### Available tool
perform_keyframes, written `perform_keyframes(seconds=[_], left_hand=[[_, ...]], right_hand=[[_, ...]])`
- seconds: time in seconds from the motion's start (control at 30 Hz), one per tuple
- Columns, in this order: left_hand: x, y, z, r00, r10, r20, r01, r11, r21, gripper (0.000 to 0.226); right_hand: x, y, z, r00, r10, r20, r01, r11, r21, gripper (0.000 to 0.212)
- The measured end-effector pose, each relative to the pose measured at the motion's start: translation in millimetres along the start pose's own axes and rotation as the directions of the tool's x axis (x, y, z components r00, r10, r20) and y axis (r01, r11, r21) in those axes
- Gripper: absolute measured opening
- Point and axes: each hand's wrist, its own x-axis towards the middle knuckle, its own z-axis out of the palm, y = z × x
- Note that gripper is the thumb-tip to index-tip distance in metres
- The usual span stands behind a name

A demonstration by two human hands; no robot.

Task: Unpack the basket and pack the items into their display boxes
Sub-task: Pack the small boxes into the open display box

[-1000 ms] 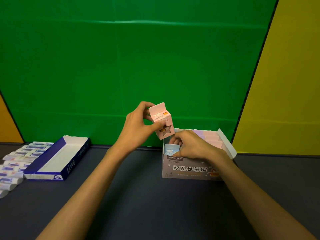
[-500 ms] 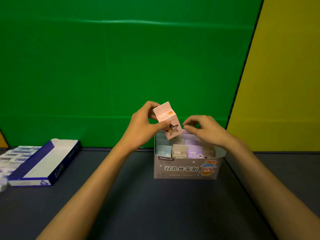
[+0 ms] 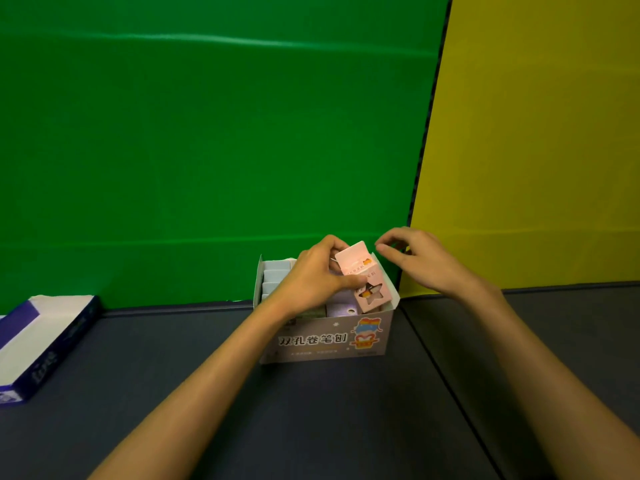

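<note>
Low centre of the frame, the display box [image 3: 325, 341] sits on the dark table [image 3: 311, 427], already mostly filled. The left hand [image 3: 311, 282] grips a pink carton [image 3: 363, 277], tilted over the box's right end. The right hand [image 3: 419, 259] hovers beside it, loosely curled, holding nothing. Packing step: next, probably, straighten it and slide it into a gap.

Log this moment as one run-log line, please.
left hand: grips pink carton | carton: tilted over display box | right hand: holds nothing
</note>
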Motion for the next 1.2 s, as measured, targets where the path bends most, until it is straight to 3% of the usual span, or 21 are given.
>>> perform_keyframes(seconds=[0.37, 0.63, 0.8, 1.2], left_hand=[[3, -5, 9, 0.997, -0.035, 0.071, 0.028, 0.996, 0.089, 0.046], [11, 5, 20, 0.976, -0.02, 0.217, -0.057, 0.939, 0.339, 0.048], [16, 0, 36, 0.959, -0.053, 0.279, -0.092, 0.872, 0.481, 0.036], [22, -1, 36, 0.966, -0.093, 0.242, -0.089, 0.76, 0.643, 0.027]], right_hand=[[-2, 7, 6, 1.0, 0.007, 0.018, -0.007, 1.0, 0.008, 0.022], [-6, 13, 6, 1.0, 0.006, 0.021, -0.006, 1.0, 0.014, 0.023], [-6, 14, 5, 1.0, -0.003, 0.022, 0.003, 1.0, -0.015, 0.023], [-4, 10, 18, 0.998, -0.022, 0.054, 0.024, 0.999, -0.046, 0.02]])
